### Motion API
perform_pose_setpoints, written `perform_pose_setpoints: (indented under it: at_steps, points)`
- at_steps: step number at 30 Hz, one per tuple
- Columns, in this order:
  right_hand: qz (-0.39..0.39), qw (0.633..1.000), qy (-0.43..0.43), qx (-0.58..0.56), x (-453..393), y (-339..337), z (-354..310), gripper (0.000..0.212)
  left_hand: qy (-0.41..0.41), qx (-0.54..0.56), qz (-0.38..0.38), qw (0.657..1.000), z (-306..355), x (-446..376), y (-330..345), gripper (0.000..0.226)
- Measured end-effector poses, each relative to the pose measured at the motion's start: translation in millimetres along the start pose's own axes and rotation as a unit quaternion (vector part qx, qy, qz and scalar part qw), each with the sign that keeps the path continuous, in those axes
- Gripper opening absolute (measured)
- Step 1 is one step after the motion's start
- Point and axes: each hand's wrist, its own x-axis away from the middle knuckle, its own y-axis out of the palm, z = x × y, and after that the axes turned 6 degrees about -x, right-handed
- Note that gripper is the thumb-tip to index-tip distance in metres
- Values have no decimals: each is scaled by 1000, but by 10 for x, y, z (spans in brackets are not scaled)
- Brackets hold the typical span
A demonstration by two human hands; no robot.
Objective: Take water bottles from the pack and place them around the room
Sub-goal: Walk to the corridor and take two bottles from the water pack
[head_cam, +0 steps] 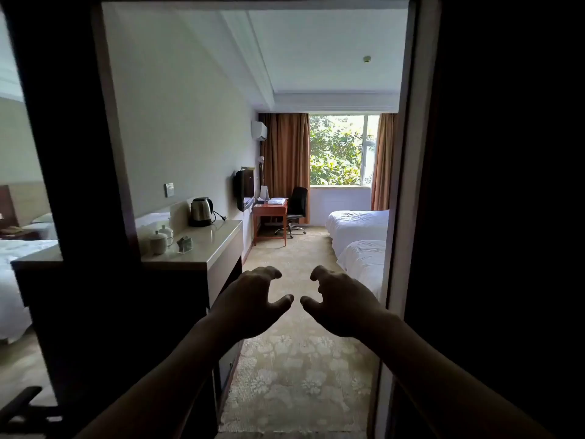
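Note:
I stand in a hotel room's entry passage with both arms stretched forward. My left hand [250, 299] and my right hand [342, 299] hover side by side at chest height over the patterned carpet [294, 375]. The fingers of both hands are loosely curled, the thumbs are spread, and neither holds anything. No water bottle and no bottle pack is in view.
A pale counter [218, 248] on the left carries a kettle [201, 212] and two lidded cups [161, 239]. Further in stand a wooden desk [269, 213], an office chair [297, 204] and two white beds [357, 223]. A dark wall [506, 217] closes the right side and a mirror [19, 185] the left.

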Motion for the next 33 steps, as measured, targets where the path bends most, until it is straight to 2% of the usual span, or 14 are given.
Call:
perform_pose_setpoints:
  at_steps: [5, 9, 18, 27, 33]
  points:
    - [-2, 1000, 5, 5, -1354, 293, 297, 57, 1, 0, 19, 1000, -646, -1179, 317, 63]
    - [-8, 1000, 14, 2, -2351, 450, 535, 60, 2, -10, -1, 1000, -1085, -2131, 593, 65]
    - [0, 999, 42, 0, -3962, 718, 1376, 63, -6, 1, -18, 1000, -1583, -3704, 1166, 62]
    - [-9, 1000, 22, 7, -5758, 1095, 2739, 62, -11, 13, -21, 1000, -1884, -5730, 2217, 63]
    - [-15, 1000, 24, -2, -7098, 1107, 3591, 64, -18, 6, -19, 1000, -2022, -7195, 2705, 66]
